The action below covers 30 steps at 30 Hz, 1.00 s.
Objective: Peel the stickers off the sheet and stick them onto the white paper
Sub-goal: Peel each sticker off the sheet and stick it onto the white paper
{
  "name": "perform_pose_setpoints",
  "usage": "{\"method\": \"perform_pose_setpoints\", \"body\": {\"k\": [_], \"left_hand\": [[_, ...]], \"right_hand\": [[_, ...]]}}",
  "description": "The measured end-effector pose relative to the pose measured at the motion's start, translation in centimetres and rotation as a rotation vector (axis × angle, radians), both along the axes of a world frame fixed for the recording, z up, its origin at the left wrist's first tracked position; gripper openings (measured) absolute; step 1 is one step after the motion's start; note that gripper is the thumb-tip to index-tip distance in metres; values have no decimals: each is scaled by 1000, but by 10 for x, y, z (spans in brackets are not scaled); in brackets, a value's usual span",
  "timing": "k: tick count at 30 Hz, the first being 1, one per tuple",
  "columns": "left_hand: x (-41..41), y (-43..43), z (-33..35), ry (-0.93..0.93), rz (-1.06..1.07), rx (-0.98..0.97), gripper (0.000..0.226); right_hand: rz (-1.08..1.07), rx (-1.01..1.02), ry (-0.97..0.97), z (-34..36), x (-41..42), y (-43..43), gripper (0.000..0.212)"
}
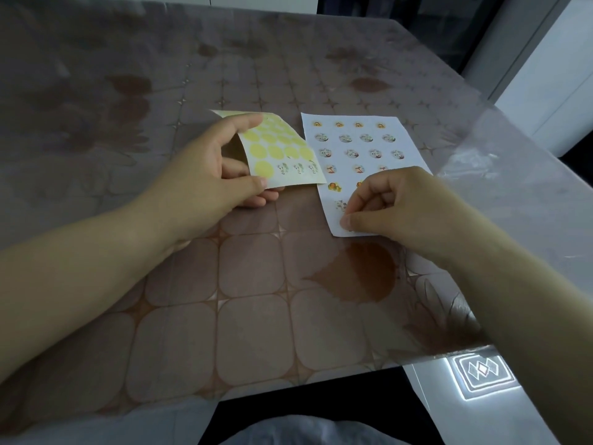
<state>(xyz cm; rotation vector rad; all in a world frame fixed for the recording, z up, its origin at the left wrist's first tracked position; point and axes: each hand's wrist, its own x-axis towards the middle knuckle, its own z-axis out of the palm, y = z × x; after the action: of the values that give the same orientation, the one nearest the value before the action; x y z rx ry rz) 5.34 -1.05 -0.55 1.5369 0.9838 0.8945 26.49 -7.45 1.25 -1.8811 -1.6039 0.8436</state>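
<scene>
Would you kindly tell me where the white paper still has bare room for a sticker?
The paper shows bare room at its near-left corner, between the right hand and the edge. Its far half is crowded with stickers. The table between the forearms, nearer than the sheet in the left hand, is open too.

We see the worktop (253, 319) spread with a brown, tile-patterned cover (96, 91); the white paper (354, 149) lies flat on it, right of centre.
</scene>
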Motion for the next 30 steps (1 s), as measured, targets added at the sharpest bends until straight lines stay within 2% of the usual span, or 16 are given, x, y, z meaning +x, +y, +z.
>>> {"method": "perform_pose_setpoints", "body": {"k": [4,9,16,19,23,26,30], "left_hand": [[0,1,-1,-2,1,10,65],[-1,2,-2,-10,2,10,66],[-1,-1,0,0,-47,35,77],[0,-1,2,-30,-64,35,74],[-1,-2,2,-89,-127,41,72],[0,-1,0,-123,-179,10,67],[5,-5,0,-90,-192,49,53]], "right_hand": [[-33,-35,-206,4,4,4,48],[32,-14,-206,3,7,8,37],[96,187,-133,12,-1,17,22],[168,316,-220,17,-16,31,12],[133,486,-285,-5,-34,43,27],[90,586,-211,-18,-39,44,27],[79,759,-232,-21,-44,45,28]]}}
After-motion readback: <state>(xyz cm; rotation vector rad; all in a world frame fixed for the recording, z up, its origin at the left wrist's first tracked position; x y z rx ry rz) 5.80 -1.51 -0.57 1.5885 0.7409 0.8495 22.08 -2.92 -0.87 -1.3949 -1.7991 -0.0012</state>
